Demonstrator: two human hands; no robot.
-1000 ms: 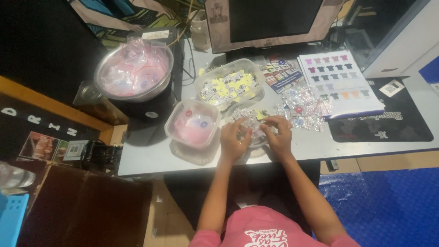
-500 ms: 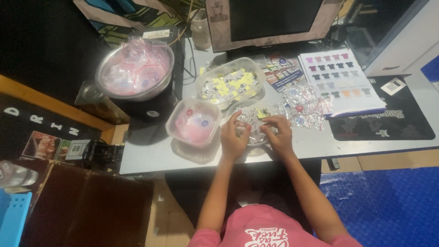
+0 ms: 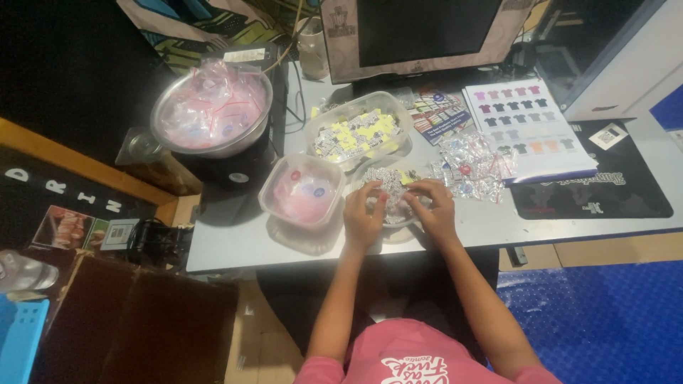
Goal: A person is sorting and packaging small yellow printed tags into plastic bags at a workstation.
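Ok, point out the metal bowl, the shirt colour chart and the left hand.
metal bowl (image 3: 165,107), head view, left rim.
shirt colour chart (image 3: 548,153), head view, lower bare paper.
left hand (image 3: 363,215), head view, back of hand.

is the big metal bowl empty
No, the metal bowl at the desk's far left corner is heaped with clear plastic bags that look pinkish.

Far left of the hands sits a metal bowl (image 3: 211,110) of plastic bags; above them a monitor (image 3: 420,32); right, a shirt chart (image 3: 525,128).
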